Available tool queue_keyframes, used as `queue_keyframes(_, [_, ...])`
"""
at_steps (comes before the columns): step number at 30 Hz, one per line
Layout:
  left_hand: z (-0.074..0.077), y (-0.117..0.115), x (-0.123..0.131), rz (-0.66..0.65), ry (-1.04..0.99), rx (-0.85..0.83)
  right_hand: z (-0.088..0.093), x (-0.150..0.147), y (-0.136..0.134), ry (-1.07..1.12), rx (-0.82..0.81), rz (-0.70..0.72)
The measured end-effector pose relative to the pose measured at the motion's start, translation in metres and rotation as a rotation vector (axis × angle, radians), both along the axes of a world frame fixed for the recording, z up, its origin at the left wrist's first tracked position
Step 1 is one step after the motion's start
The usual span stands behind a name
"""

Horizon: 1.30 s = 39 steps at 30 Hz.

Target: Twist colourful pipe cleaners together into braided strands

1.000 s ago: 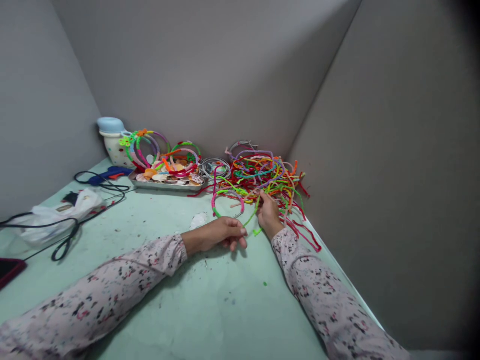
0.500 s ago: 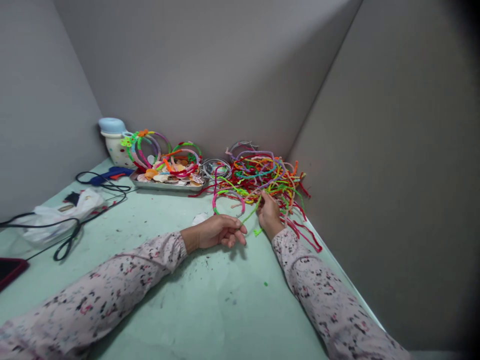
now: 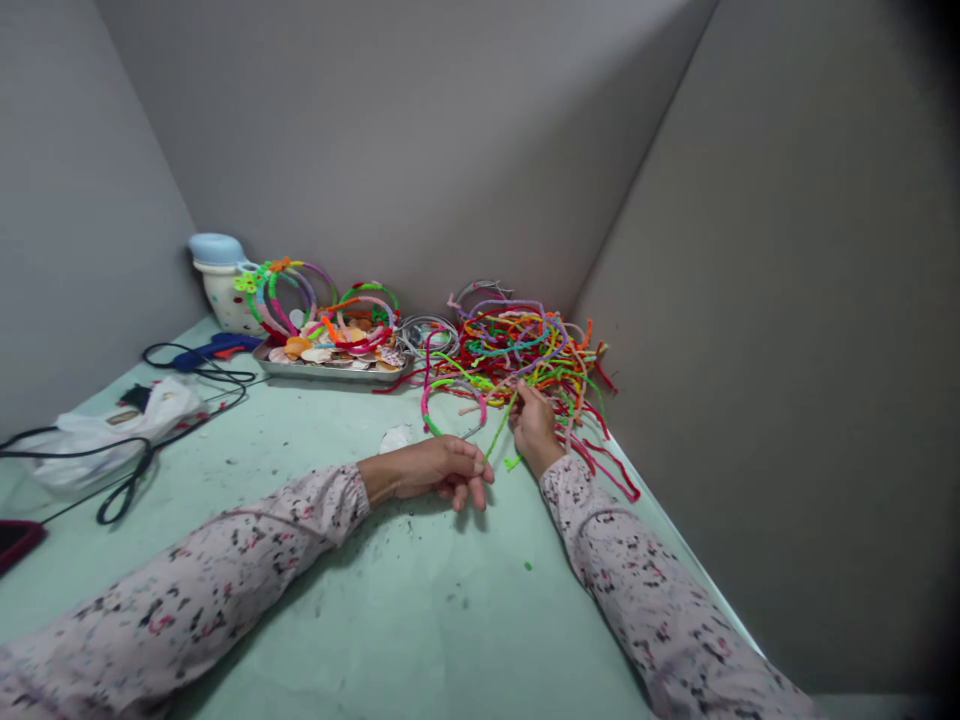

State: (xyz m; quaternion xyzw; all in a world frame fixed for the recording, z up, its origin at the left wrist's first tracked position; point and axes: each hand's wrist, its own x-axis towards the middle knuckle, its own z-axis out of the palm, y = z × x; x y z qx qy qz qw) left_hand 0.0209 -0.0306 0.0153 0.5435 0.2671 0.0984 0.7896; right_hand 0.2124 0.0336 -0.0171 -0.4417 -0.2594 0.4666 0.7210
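Observation:
A bright green fuzzy stem point(image 3: 501, 428) stretches slantwise between my two hands. Its lower end is pinched between the thumb and forefinger of my left hand point(image 3: 446, 471), whose other fingers hang loosely curled. At its upper end, my right hand point(image 3: 534, 425) has closed fingers on the stem, beside a tangled pile of coloured fuzzy stems point(image 3: 517, 340). Just behind my left hand lies a pink and green wrapped ring point(image 3: 424, 408) with a bare grey part. A short bright green piece point(image 3: 512, 463) rests on the table between my hands.
A metal tray point(image 3: 330, 374) holds shell-like pieces and coloured hoops. Grey wire coils point(image 3: 429, 336) lie right of it. A blue-lidded jar point(image 3: 225, 290) stands behind at left. Black cables point(image 3: 142, 470), a white plastic bag point(image 3: 97, 440) and a dark red-edged object point(image 3: 19, 543) lie at left.
My left hand has moved slightly down, and the green stem between my hands now slants more steeply. The whole view has shifted a little.

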Motion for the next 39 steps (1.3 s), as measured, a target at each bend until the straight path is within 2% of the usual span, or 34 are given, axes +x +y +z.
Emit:
queue_keyframes(10, [0.002, -0.006, 0.005, -0.025, 0.06, 0.119, -0.006, 0.002, 0.006, -0.071, 0.013, 0.017])
queue_keyframes(18, [0.0, -0.005, 0.004, -0.052, 0.053, 0.176, -0.009, 0.002, 0.007, -0.09, 0.069, 0.102])
queue_keyframes(25, [-0.001, -0.003, 0.006, 0.03, -0.007, 0.097, -0.005, -0.003, -0.002, -0.162, 0.048, 0.125])
queue_keyframes(33, [-0.001, -0.002, 0.005, 0.129, -0.02, 0.093, -0.001, -0.017, -0.013, -0.256, 0.043, 0.24])
queue_keyframes(39, [-0.005, 0.001, 0.006, 0.249, -0.073, 0.029, 0.001, -0.021, -0.017, -0.337, 0.053, 0.259])
